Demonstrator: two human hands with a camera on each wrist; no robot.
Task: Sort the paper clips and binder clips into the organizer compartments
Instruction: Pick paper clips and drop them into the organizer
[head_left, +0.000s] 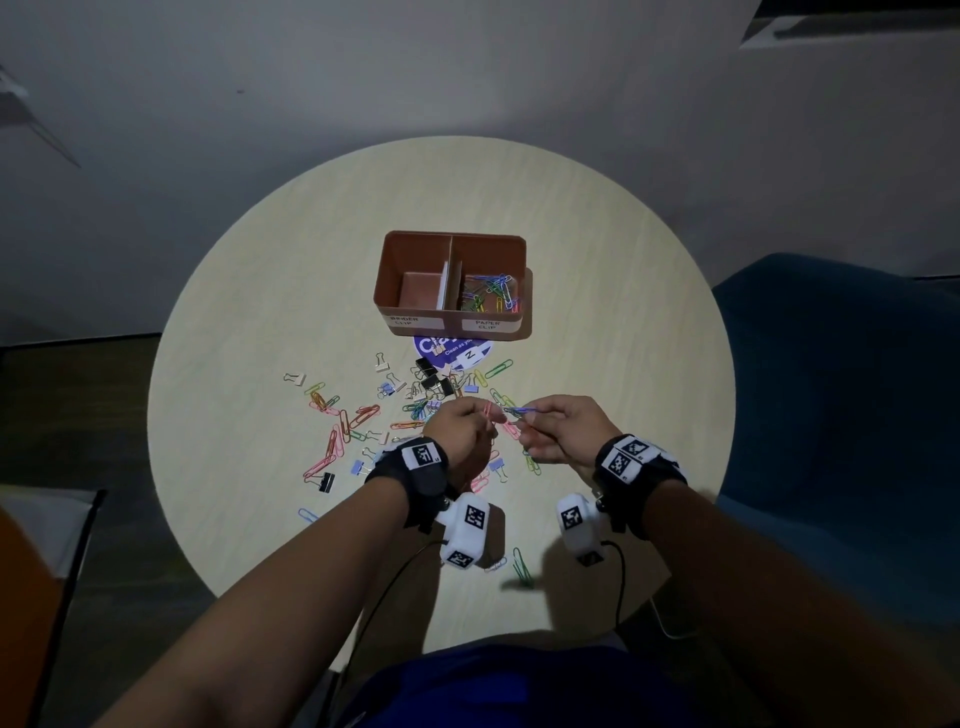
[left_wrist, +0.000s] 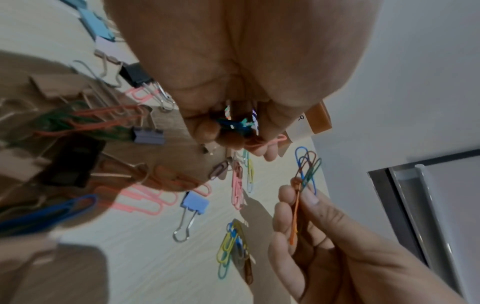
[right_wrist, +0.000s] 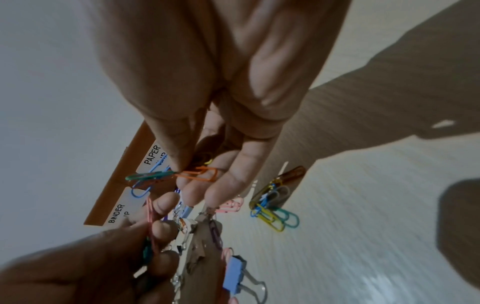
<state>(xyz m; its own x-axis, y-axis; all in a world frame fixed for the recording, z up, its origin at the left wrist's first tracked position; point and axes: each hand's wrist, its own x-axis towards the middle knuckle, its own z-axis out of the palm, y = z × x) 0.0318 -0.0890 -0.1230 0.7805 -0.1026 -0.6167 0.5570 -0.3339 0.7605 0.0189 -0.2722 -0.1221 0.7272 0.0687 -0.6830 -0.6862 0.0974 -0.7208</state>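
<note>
The table (head_left: 270, 322) looks like pale matt wood grain. The paper clips (head_left: 358, 415) seem plastic-coated wire; the organizer (head_left: 415, 260) is matt brown.

A brown organizer (head_left: 452, 291) stands upright on the bench, split by a divider into two compartments. The left one, labelled BINDER CLIP, shows only its bare floor; the right one, labelled PAPER CLIP, holds a heap of coloured paper clips (head_left: 491, 294). Nearer the person, loose paper clips (head_left: 340, 426) and binder clips (head_left: 434, 379) in black, white, lilac and blue lie scattered flat on the bench.
</note>
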